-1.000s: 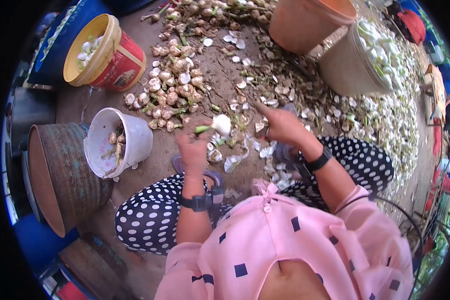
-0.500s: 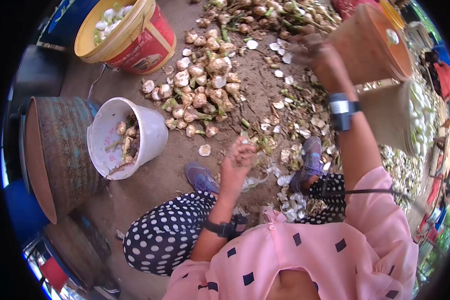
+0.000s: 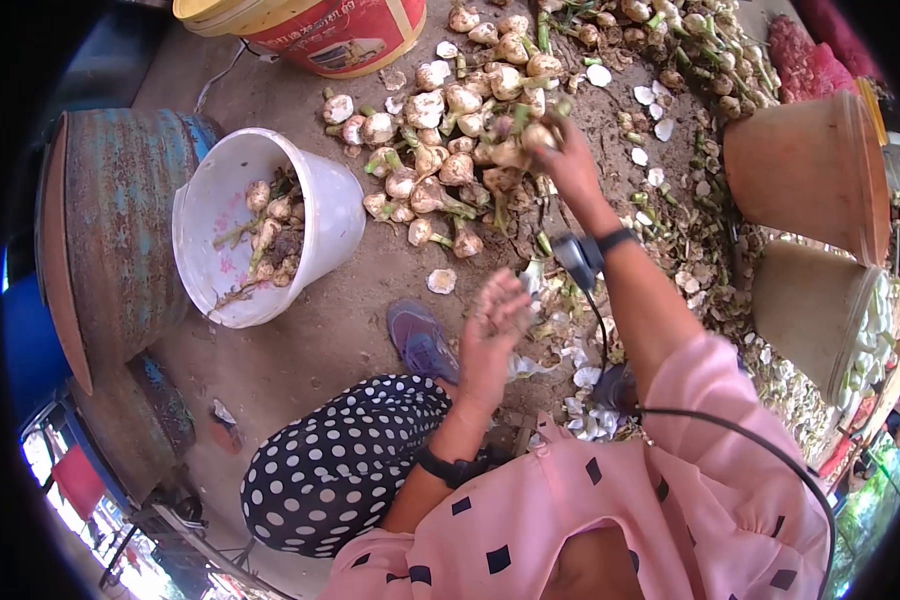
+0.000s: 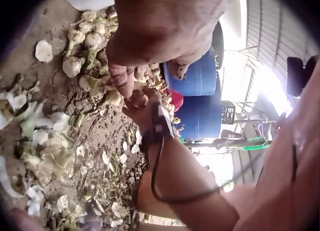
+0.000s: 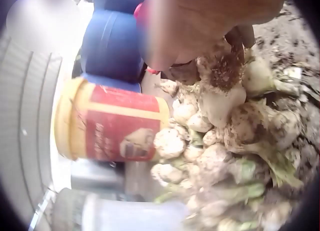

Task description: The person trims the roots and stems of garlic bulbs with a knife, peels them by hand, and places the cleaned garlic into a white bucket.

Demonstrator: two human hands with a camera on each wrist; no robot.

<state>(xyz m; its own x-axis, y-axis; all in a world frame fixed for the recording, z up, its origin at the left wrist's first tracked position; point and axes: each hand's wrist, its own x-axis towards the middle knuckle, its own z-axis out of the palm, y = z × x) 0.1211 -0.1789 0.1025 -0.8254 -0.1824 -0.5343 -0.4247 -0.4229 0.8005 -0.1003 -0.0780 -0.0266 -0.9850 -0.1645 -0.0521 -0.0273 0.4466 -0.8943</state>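
Note:
My right hand point(image 3: 575, 170) is over the near right side of a heap of unpeeled garlic point(image 3: 430, 150) on the ground. Its fingers curl round a garlic bulb point(image 3: 540, 137). The right wrist view has that bulb's brown root end point(image 5: 222, 73) under the fingers, the palm hiding part of it. Lower and nearer the body, my left hand point(image 3: 495, 335) hovers palm up with loosely bent fingers and nothing in them. The left wrist view puts the left hand point(image 4: 160, 33) large in front, the right hand point(image 4: 140, 108) beyond it.
A white bucket point(image 3: 335, 215) with a few dirty bulbs lies tipped at left beside a rusty drum point(image 3: 135, 230). The yellow-red bucket point(image 3: 340, 40) is at the back. An orange bucket point(image 3: 805, 180) and a beige bucket point(image 3: 810, 315) of peeled garlic stand right. Peelings point(image 3: 590, 420) litter the ground.
A white peeled bulb was at the left hand, then one showed at the orange bucket with the right hand stretched toward it. The right hand has since swung left to the heap and gripped a bulb.

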